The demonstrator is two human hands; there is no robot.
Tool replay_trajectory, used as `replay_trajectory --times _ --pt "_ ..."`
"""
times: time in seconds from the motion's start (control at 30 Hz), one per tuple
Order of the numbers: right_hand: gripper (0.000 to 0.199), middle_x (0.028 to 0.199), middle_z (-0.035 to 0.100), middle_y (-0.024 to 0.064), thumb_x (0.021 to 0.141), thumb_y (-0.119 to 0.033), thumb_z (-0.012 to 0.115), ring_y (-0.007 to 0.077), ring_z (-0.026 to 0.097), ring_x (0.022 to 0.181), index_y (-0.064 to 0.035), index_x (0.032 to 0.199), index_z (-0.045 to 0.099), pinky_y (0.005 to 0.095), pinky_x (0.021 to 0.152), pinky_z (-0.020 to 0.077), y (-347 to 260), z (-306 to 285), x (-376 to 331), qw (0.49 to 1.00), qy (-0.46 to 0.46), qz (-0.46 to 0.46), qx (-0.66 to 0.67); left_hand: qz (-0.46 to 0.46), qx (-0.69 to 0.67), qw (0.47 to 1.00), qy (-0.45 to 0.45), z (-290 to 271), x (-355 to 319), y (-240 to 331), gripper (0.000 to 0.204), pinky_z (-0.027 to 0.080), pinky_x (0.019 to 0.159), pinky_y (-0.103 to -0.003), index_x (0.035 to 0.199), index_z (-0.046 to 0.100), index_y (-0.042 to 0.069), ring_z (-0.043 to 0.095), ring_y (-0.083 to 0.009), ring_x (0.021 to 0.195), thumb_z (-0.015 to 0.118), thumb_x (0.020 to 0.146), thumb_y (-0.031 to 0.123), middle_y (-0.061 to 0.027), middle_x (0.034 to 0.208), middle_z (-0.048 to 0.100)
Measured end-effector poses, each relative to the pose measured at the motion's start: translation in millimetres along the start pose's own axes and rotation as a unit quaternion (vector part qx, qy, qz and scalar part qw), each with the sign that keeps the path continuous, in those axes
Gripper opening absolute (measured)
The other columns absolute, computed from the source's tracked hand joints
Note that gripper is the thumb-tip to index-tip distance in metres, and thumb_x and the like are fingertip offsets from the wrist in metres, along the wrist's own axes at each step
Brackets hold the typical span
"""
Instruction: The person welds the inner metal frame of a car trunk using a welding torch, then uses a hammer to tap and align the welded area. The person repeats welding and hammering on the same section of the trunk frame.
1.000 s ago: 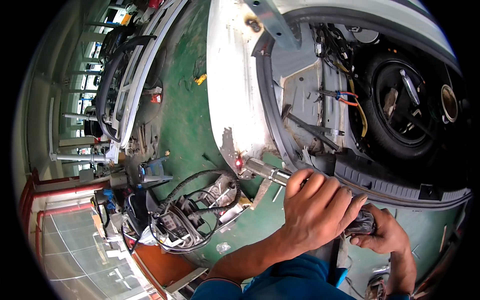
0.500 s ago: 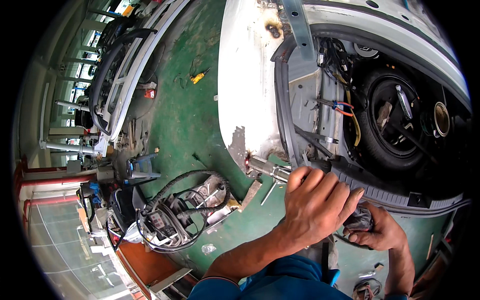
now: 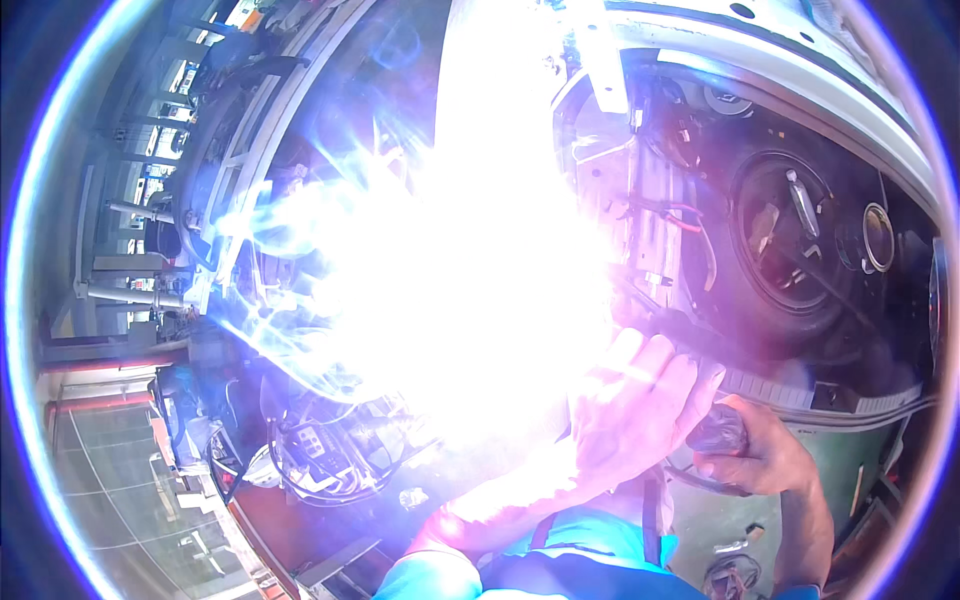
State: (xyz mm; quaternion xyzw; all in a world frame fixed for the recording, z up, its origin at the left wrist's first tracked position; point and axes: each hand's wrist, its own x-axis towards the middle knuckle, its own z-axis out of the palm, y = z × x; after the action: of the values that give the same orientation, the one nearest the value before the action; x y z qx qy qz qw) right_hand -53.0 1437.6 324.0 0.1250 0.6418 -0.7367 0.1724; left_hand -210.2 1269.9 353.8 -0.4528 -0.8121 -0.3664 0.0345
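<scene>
A blinding white-blue flash (image 3: 490, 270) covers the corner of the white car body and hides the front of the welding gun. My left hand (image 3: 640, 400) is closed over the gun's body, its knuckles washed pale by the light. To the right and lower, my right hand (image 3: 765, 455) wraps round the gun's dark, wrapped grip (image 3: 718, 435). Both hands are at the edge of the car's open boot. The tip and the spot it touches cannot be seen in the glare.
Inside the boot lie a spare wheel (image 3: 745, 235), pliers with red handles (image 3: 680, 215) and a round open tin (image 3: 878, 238). A welding machine (image 3: 320, 450) with coiled cables stands on the floor at the left. A bumper and frame (image 3: 235, 170) are farther left.
A bright flash has burst out at the gun's tip, swamping the car's corner and the floor beside it. Both hands keep almost the same place and grip.
</scene>
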Motion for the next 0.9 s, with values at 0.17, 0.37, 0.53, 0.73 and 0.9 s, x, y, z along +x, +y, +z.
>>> replay_trajectory --times 0.17,0.37,0.53,0.73,0.9 --pt "0.063 0.092 0.076 0.0131 0.078 -0.018 0.089 0.0175 0.073 0.087 0.0071 0.125 0.055 0.0315 0.079 0.0557 0.7 -6.8 -3.2 0.998 -0.017 0.027 -0.045 0.031 0.043 0.999 0.006 -5.8 6.8 0.3 0.021 0.036 0.077 -0.038 0.074 0.065 0.008 0.053 -0.0203 0.064 0.079 0.083 0.021 -0.0013 0.067 0.057" --pt "0.064 0.092 0.076 0.0120 0.077 -0.019 0.090 0.0172 0.074 0.087 0.0067 0.125 0.055 0.0315 0.079 0.0554 -5.4 -4.6 -1.2 1.000 -0.010 0.022 -0.014 0.025 0.042 0.999 0.006 -4.5 6.9 3.2 0.020 0.037 0.077 -0.038 0.074 0.065 0.008 0.054 -0.0220 0.066 0.079 0.082 0.020 -0.0021 0.068 0.058" --pt "0.063 0.092 0.076 0.0119 0.076 -0.017 0.089 0.0180 0.074 0.087 0.0056 0.125 0.056 0.0319 0.079 0.0555 7.6 -10.8 -4.1 0.999 -0.012 -0.004 -0.051 0.029 0.060 0.998 -0.011 -2.4 7.7 7.5 0.021 0.038 0.082 -0.040 0.077 0.066 0.008 0.055 -0.0218 0.068 0.076 0.086 0.024 -0.0025 0.073 0.061" --pt "0.065 0.087 0.074 0.0124 0.076 -0.021 0.090 0.0226 0.074 0.078 0.0042 0.125 0.057 0.0335 0.072 0.0557 19.2 -11.8 -24.0 0.999 0.005 -0.002 -0.043 0.047 0.033 0.998 -0.010 16.1 -10.5 18.4 0.026 0.036 0.100 -0.043 0.084 0.070 0.007 0.061 -0.0193 0.075 0.073 0.090 0.032 -0.0017 0.079 0.067" --pt "0.063 0.081 0.074 0.0109 0.077 -0.021 0.090 0.0198 0.073 0.074 0.0040 0.126 0.057 0.0325 0.069 0.0554 27.9 -7.6 -20.2 0.999 0.014 -0.028 -0.026 0.043 0.039 0.998 -0.015 19.8 -11.3 16.7 0.026 0.036 0.100 -0.043 0.086 0.071 0.007 0.060 -0.0189 0.075 0.073 0.090 0.032 -0.0012 0.079 0.067"
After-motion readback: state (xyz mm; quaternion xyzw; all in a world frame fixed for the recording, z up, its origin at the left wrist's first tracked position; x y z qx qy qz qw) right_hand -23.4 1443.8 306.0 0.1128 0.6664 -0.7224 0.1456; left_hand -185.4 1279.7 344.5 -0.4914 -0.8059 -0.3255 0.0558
